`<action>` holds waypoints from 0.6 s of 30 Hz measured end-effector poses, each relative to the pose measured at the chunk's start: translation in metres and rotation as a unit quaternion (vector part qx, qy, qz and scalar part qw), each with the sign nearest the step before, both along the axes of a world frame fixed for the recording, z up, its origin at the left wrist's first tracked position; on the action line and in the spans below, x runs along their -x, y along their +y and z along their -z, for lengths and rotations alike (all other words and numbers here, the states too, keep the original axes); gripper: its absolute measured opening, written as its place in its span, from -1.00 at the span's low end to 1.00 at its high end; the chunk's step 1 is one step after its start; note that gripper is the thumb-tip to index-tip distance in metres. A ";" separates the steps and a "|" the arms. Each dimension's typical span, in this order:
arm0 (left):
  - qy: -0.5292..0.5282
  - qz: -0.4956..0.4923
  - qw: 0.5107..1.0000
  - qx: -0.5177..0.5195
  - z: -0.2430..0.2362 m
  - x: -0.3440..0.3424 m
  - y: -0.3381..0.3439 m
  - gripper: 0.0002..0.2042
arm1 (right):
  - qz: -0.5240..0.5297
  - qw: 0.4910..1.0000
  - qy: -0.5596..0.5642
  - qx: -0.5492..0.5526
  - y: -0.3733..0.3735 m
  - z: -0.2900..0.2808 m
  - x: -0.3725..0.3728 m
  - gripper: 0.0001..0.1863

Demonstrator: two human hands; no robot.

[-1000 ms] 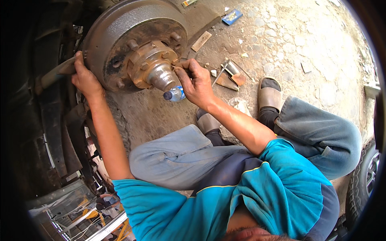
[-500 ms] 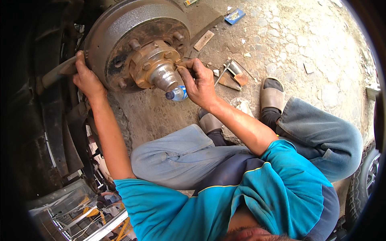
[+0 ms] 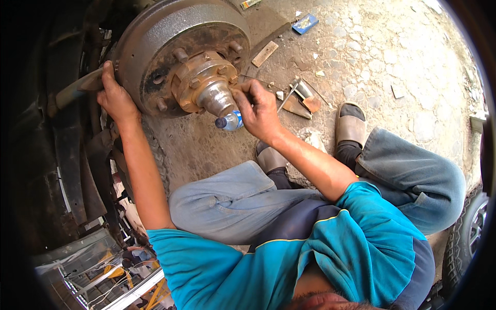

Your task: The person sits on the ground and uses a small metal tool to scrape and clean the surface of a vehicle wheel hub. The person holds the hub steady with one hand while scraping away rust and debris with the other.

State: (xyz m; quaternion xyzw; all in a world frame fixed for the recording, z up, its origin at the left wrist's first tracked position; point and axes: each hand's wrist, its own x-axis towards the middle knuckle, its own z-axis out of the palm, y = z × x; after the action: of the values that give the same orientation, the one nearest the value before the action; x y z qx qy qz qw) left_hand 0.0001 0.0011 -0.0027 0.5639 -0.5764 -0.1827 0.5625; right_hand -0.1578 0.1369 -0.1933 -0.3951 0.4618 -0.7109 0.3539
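A brake drum (image 3: 150,57), grey and worn with several studs on its face, hangs at the upper left. From its middle a rusty hub (image 3: 204,82) with bolts and a shiny rounded end points toward me. My left hand (image 3: 119,101) holds the drum's back edge, with fingers partly hidden behind it. Beside the hub's right side is my right hand (image 3: 260,111), its fingers curled and the thumb pinched toward the index finger. Whatever lies between those fingertips is hidden. A plastic bottle (image 3: 233,121) with a dark cap shows just below the hub, behind it.
A thick axle tube (image 3: 77,92) runs behind the drum. On the ground lie a blue box (image 3: 305,24), a wooden strip (image 3: 265,53) and several metal tools (image 3: 298,98). A tyre (image 3: 460,237) stands at right, a glass case (image 3: 85,268) at lower left.
The drum and hub have shifted slightly right in the picture, as has the ground a little less. My right hand sits slightly lower along the hub. My left hand stays at the drum's edge.
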 end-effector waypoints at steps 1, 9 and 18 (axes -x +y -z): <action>0.006 0.002 1.000 -0.001 0.000 0.001 0.000 -0.57 | 0.003 1.000 0.004 0.009 0.002 0.001 -0.001 -0.92; 0.015 0.008 1.000 0.020 0.002 -0.001 -0.003 -0.60 | 0.010 0.999 0.030 0.042 -0.001 0.011 0.001 -0.90; 0.027 0.004 1.000 0.009 0.001 0.001 -0.001 -0.58 | -0.014 0.998 0.028 0.046 -0.002 0.014 0.005 -0.92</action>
State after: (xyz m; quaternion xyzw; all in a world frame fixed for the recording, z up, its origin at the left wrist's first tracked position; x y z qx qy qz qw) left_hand -0.0009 0.0003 -0.0033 0.5512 -0.5649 -0.1950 0.5822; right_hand -0.1624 0.1344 -0.2077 -0.4373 0.4326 -0.7152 0.3318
